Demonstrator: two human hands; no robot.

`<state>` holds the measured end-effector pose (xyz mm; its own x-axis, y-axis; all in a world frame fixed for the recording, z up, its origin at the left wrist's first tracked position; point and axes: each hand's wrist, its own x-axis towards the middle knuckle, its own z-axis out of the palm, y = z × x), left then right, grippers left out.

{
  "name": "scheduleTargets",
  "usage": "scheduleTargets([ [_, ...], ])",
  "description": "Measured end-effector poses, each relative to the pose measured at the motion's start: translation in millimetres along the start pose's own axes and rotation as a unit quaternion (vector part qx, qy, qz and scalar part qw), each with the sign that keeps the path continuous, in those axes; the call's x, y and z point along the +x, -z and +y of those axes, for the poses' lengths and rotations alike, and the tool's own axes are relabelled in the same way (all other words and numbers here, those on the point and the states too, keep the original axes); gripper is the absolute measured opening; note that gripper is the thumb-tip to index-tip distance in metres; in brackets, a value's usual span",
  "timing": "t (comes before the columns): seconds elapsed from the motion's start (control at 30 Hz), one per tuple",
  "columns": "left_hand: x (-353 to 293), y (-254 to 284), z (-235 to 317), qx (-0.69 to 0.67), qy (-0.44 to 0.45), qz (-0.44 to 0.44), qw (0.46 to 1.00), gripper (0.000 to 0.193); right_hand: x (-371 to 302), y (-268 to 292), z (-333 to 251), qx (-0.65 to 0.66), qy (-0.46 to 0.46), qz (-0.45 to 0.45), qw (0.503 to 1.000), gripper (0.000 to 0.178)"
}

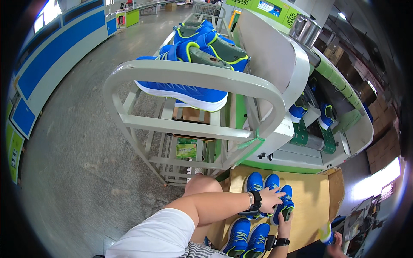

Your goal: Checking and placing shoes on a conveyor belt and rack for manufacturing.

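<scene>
Several blue running shoes with yellow-green laces stand on a wooden tabletop [309, 189] at the lower right. My right hand [284, 228] grips the heel end of one blue shoe [286, 195], which has a dark green last inside. Over the neighbouring shoe [271, 182], my left hand [269, 200] reaches across with fingers stretched toward the held shoe's laces. Whether those fingertips touch it I cannot tell. Another shoe [254, 182] stands to the left, partly hidden by my left wrist. Closer to me is a pair, a left shoe [238, 234] and a right shoe [258, 238].
A grey metal rack [185, 124] ahead carries blue shoes [185, 90] with lasts inside. Right of it, a machine has a green conveyor belt [303, 137] bearing more shoes. Another person's hand [337, 241] is beside a blue-and-white shoe [327, 234] at the lower right.
</scene>
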<state>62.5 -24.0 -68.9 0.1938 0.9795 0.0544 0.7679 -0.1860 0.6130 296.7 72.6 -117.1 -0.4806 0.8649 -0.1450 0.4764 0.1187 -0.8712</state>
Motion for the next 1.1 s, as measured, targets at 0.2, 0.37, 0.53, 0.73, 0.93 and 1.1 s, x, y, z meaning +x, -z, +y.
scheduleTargets([
  [0.2,-1.2,-2.7,-2.3,-0.012,0.002,-0.009,1.000,0.057,-0.6,-2.5,-1.1,-0.002,0.002,-0.002,1.000,0.074],
  [0.37,-1.4,-3.3,-0.3,-0.004,0.012,-0.009,1.000,0.058,3.0,3.4,15.8,-0.038,-0.015,0.018,0.999,0.078],
  [0.53,2.1,-6.8,0.9,-0.009,0.006,-0.002,1.000,0.056,12.3,10.7,32.2,0.018,-0.028,0.019,0.999,0.077],
  [0.73,6.6,-12.2,-6.2,-0.034,-0.003,0.002,0.999,0.053,18.0,15.9,29.9,-0.141,0.037,0.002,0.989,0.074],
  [0.93,10.6,-15.9,-9.5,-0.047,-0.009,0.022,0.999,0.052,3.2,13.7,-5.6,-0.152,-0.016,-0.026,0.988,0.096],
  [1.1,15.9,-17.0,-9.6,-0.047,-0.004,0.039,0.998,0.056,8.3,17.2,-6.5,-0.171,-0.027,-0.032,0.984,0.100],
])
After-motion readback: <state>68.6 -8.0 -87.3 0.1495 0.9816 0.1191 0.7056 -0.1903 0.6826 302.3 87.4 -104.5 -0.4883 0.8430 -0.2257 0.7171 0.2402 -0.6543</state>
